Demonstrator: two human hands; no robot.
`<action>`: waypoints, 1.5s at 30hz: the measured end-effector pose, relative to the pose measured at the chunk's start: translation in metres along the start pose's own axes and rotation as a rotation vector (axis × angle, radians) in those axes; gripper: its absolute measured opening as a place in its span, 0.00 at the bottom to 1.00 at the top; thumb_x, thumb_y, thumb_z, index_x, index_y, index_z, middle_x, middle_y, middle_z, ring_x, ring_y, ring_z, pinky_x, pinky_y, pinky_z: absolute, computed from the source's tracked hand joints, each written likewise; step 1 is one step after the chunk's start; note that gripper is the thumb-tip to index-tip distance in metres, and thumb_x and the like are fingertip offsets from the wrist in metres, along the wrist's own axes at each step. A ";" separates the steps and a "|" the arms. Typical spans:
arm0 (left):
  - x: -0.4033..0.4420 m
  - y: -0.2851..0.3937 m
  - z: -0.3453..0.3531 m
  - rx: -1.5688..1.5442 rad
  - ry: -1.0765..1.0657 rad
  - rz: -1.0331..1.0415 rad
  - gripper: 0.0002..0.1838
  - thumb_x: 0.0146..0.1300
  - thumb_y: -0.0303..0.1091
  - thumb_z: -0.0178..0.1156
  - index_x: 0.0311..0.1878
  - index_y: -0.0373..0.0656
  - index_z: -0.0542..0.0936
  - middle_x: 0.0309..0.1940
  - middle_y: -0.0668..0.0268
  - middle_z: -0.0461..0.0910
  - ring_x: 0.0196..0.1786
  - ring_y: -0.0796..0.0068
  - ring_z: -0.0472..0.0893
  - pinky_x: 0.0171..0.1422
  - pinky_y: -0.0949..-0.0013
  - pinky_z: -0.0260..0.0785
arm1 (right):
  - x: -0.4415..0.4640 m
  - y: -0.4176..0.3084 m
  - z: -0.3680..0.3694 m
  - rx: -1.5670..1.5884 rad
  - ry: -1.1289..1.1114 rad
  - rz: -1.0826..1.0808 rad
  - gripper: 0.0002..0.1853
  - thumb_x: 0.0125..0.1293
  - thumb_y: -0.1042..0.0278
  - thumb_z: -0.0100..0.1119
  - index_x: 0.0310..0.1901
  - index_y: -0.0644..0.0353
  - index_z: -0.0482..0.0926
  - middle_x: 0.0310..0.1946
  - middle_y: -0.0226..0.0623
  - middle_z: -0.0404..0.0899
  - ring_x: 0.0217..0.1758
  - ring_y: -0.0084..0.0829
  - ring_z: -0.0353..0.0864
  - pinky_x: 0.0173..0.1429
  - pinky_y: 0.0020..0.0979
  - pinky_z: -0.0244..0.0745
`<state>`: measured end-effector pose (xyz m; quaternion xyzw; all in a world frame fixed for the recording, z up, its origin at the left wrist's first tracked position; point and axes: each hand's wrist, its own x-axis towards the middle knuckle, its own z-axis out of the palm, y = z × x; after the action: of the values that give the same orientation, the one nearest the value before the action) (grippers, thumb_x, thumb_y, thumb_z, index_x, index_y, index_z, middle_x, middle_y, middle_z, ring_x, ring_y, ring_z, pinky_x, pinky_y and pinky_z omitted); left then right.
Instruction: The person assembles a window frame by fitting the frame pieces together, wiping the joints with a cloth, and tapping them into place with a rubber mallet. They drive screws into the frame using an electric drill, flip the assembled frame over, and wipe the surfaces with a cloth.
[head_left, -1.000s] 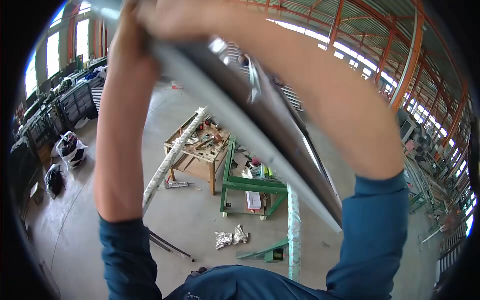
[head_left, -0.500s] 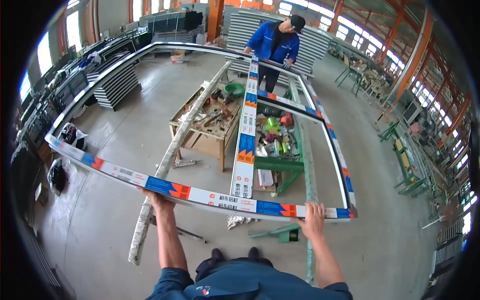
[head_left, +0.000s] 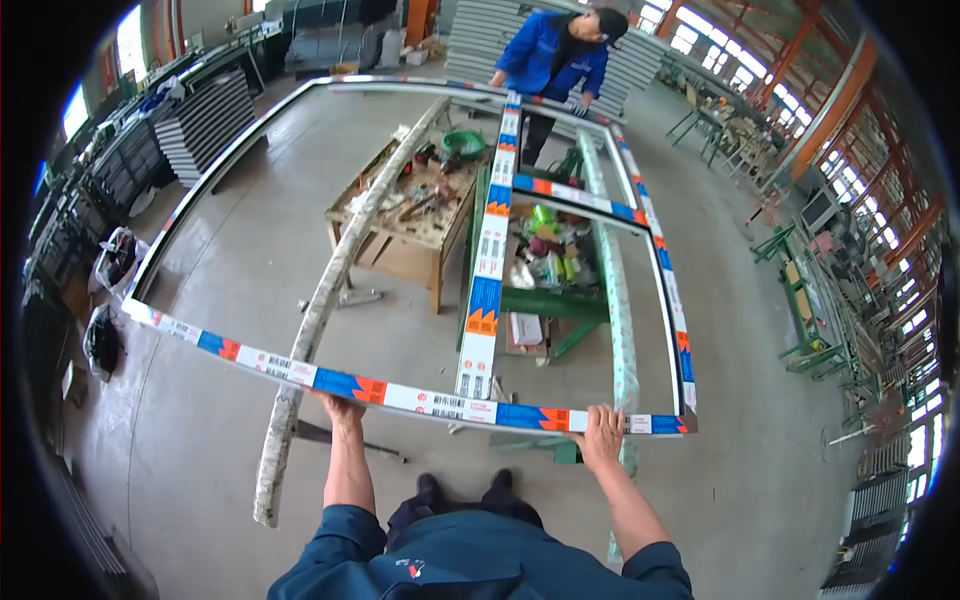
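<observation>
A large window frame (head_left: pixel 410 398), wrapped in printed white, blue and orange film, spans the view, with a mullion and a short crossbar on its right. My left hand (head_left: pixel 342 408) holds the near rail left of its middle, fingers under it and partly hidden. My right hand (head_left: pixel 602 434) grips the same rail close to the right corner, its fingers over the top. Under the frame run two long supports, a whitish, spattered beam (head_left: pixel 328 290) on the left and a pale green one (head_left: pixel 619 340) on the right. At the far rail stands a co-worker (head_left: pixel 555 60), both hands at the frame.
Below the frame are a wooden bench (head_left: pixel 405 248) with tools and a green basin (head_left: pixel 463 144), and a green metal stand (head_left: pixel 555 303) piled with bottles. Black bags (head_left: pixel 102 342) lie on the left floor. Stacked profiles (head_left: pixel 205 130) stand behind them. Green racks (head_left: pixel 815 310) line the right.
The near rail's left corner has moved right and lower in view, and its right corner slightly left. Both hands keep their hold. The co-worker's head has turned toward the right of the view.
</observation>
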<state>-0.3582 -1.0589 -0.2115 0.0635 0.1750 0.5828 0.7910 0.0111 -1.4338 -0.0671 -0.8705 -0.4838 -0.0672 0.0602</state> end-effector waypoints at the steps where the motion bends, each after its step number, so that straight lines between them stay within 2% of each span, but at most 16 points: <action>1: -0.001 0.001 -0.005 0.006 -0.044 0.054 0.41 0.48 0.81 0.55 0.43 0.49 0.81 0.36 0.67 0.84 0.40 0.62 0.81 0.53 0.52 0.77 | -0.002 0.000 0.001 -0.004 -0.017 0.005 0.38 0.50 0.51 0.76 0.57 0.59 0.68 0.55 0.39 0.72 0.67 0.42 0.67 0.78 0.57 0.48; 13: -0.007 0.019 0.001 -0.015 0.222 -0.048 0.35 0.59 0.70 0.59 0.40 0.41 0.75 0.31 0.68 0.73 0.36 0.69 0.75 0.56 0.60 0.72 | 0.012 -0.008 -0.018 0.054 -0.225 0.114 0.42 0.49 0.62 0.76 0.65 0.62 0.66 0.65 0.43 0.69 0.76 0.45 0.59 0.79 0.54 0.48; 15: -0.013 0.020 0.002 0.020 0.117 -0.026 0.32 0.62 0.68 0.57 0.43 0.42 0.76 0.33 0.67 0.76 0.38 0.68 0.77 0.58 0.58 0.71 | 0.004 -0.028 -0.031 0.111 -0.194 0.110 0.41 0.53 0.63 0.74 0.68 0.62 0.65 0.68 0.45 0.65 0.76 0.48 0.58 0.79 0.52 0.48; 17: -0.014 0.032 -0.010 0.205 0.328 -0.044 0.30 0.66 0.64 0.55 0.46 0.42 0.76 0.40 0.65 0.78 0.44 0.66 0.78 0.61 0.55 0.71 | -0.016 -0.049 -0.033 0.279 -0.092 0.012 0.35 0.56 0.62 0.71 0.65 0.62 0.70 0.67 0.48 0.64 0.73 0.52 0.60 0.76 0.52 0.53; 18: -0.027 0.037 -0.001 0.312 0.055 -0.182 0.29 0.68 0.63 0.53 0.52 0.44 0.76 0.48 0.64 0.79 0.51 0.64 0.77 0.65 0.51 0.68 | -0.023 -0.060 -0.035 0.462 -0.034 -0.006 0.30 0.56 0.65 0.71 0.61 0.61 0.74 0.64 0.50 0.66 0.68 0.52 0.65 0.71 0.51 0.60; 20: -0.041 0.080 -0.045 0.472 0.344 -0.231 0.30 0.66 0.65 0.53 0.56 0.49 0.75 0.52 0.66 0.78 0.55 0.62 0.76 0.67 0.49 0.65 | -0.035 -0.072 -0.032 0.762 -0.085 -0.012 0.22 0.56 0.69 0.70 0.52 0.61 0.76 0.54 0.46 0.76 0.57 0.48 0.75 0.62 0.46 0.70; 21: -0.053 0.077 -0.028 0.646 0.234 -0.258 0.31 0.64 0.68 0.54 0.58 0.53 0.74 0.53 0.68 0.77 0.57 0.63 0.76 0.67 0.52 0.64 | -0.041 -0.073 -0.027 0.835 -0.144 0.024 0.20 0.57 0.69 0.69 0.51 0.61 0.77 0.48 0.46 0.79 0.53 0.48 0.78 0.59 0.46 0.72; 23: -0.078 0.053 0.044 1.124 0.940 -0.157 0.29 0.65 0.66 0.56 0.52 0.49 0.78 0.42 0.70 0.81 0.40 0.72 0.81 0.42 0.63 0.70 | -0.053 -0.067 -0.004 0.876 -0.141 0.072 0.15 0.57 0.69 0.70 0.45 0.60 0.80 0.39 0.41 0.83 0.44 0.43 0.82 0.49 0.40 0.78; 24: -0.095 0.064 0.035 1.299 0.857 -0.046 0.22 0.69 0.56 0.56 0.49 0.46 0.78 0.34 0.71 0.80 0.30 0.76 0.78 0.32 0.64 0.67 | -0.062 -0.063 0.006 0.925 -0.181 0.150 0.13 0.60 0.62 0.69 0.44 0.57 0.82 0.38 0.43 0.84 0.43 0.46 0.83 0.47 0.41 0.79; 25: -0.102 0.060 0.039 1.425 0.805 0.121 0.19 0.71 0.52 0.56 0.48 0.44 0.78 0.35 0.70 0.79 0.32 0.76 0.77 0.35 0.65 0.67 | -0.063 -0.060 0.005 0.958 -0.189 0.212 0.12 0.59 0.65 0.69 0.44 0.57 0.83 0.33 0.36 0.85 0.38 0.41 0.84 0.43 0.39 0.80; 27: -0.110 0.037 0.074 1.541 0.753 0.313 0.16 0.73 0.47 0.55 0.47 0.43 0.78 0.35 0.68 0.78 0.34 0.75 0.76 0.37 0.66 0.68 | -0.071 -0.052 0.009 0.933 -0.186 0.249 0.09 0.63 0.72 0.63 0.45 0.59 0.82 0.35 0.43 0.83 0.39 0.44 0.83 0.45 0.40 0.79; 29: -0.111 0.000 0.135 2.064 0.357 0.705 0.11 0.72 0.38 0.56 0.45 0.39 0.77 0.37 0.65 0.76 0.40 0.70 0.76 0.43 0.67 0.69 | -0.073 -0.045 0.016 0.939 -0.159 0.256 0.07 0.64 0.70 0.63 0.42 0.59 0.83 0.35 0.44 0.83 0.39 0.46 0.83 0.45 0.41 0.79; 31: -0.090 -0.006 0.134 2.104 0.254 0.754 0.10 0.68 0.35 0.59 0.44 0.37 0.77 0.41 0.60 0.77 0.46 0.62 0.76 0.50 0.64 0.68 | -0.075 -0.037 0.026 0.935 -0.138 0.253 0.05 0.64 0.69 0.62 0.39 0.59 0.83 0.36 0.46 0.84 0.39 0.49 0.83 0.44 0.42 0.79; 33: -0.070 -0.031 0.170 2.353 -0.134 0.829 0.09 0.65 0.33 0.61 0.43 0.37 0.78 0.42 0.56 0.78 0.46 0.55 0.77 0.54 0.58 0.67 | -0.080 -0.033 0.038 0.925 -0.188 0.259 0.07 0.65 0.67 0.62 0.41 0.58 0.84 0.35 0.46 0.84 0.38 0.49 0.83 0.44 0.44 0.79; 36: -0.047 -0.047 0.156 2.434 0.016 0.477 0.12 0.67 0.41 0.58 0.38 0.41 0.81 0.39 0.59 0.82 0.47 0.58 0.79 0.57 0.57 0.65 | -0.088 -0.028 0.045 0.936 -0.240 0.295 0.08 0.66 0.65 0.61 0.41 0.57 0.84 0.36 0.45 0.85 0.40 0.48 0.84 0.44 0.42 0.79; 45: -0.036 -0.039 0.133 2.538 0.075 0.427 0.16 0.69 0.42 0.51 0.32 0.41 0.81 0.33 0.58 0.82 0.43 0.55 0.79 0.54 0.55 0.64 | -0.093 -0.027 0.067 0.965 -0.365 0.360 0.09 0.65 0.63 0.62 0.41 0.58 0.85 0.38 0.46 0.85 0.42 0.49 0.84 0.46 0.42 0.79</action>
<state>-0.2859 -1.0913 -0.0920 0.7780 0.6124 0.1252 0.0633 -0.0564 -1.4862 -0.1481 -0.8107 -0.3056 0.3258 0.3783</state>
